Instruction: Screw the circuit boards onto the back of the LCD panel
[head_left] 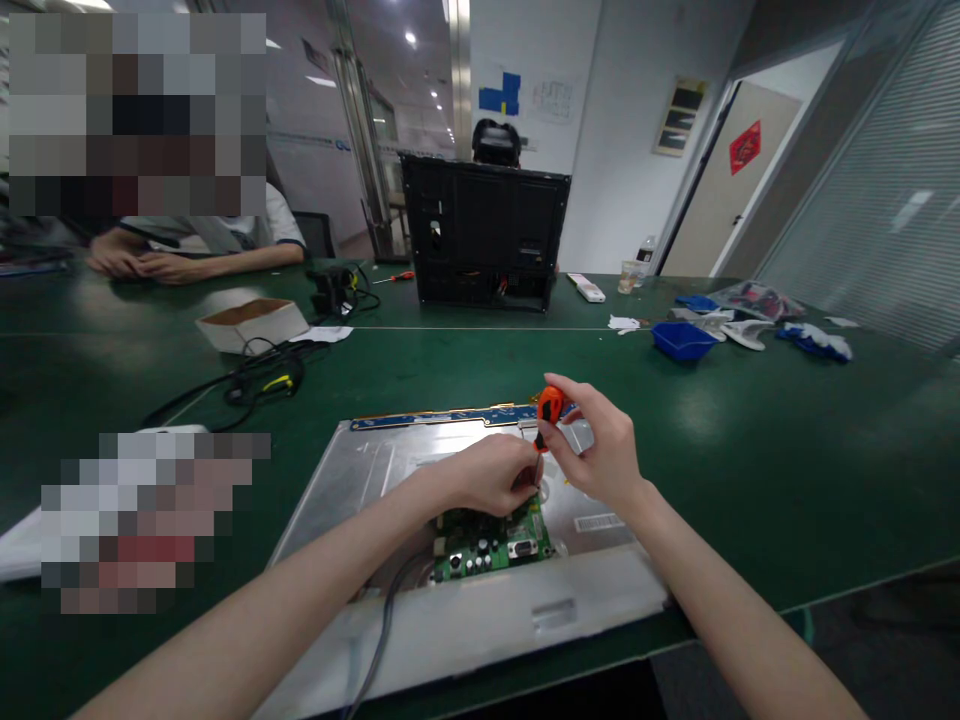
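An orange and black screwdriver (550,404) stands nearly upright, its handle pinched in the fingers of my right hand (604,445). My left hand (499,472) is closed around the lower end of its shaft, just above a green circuit board (487,545); the screwdriver's tip and whatever those fingers hold are hidden. The board lies on a silver metal panel (352,490) with a pale lower strip. Along the panel's far edge runs a narrow blue board (442,418). A grey cable (385,630) trails from the board's left side towards me.
On the green table (750,450), a black monitor casing (486,235) stands upright at the back. A white box (251,325) and black cables (262,375) lie left. A blue tray (682,340) and gloves (816,341) are right. A person's hands (154,265) rest at the far left.
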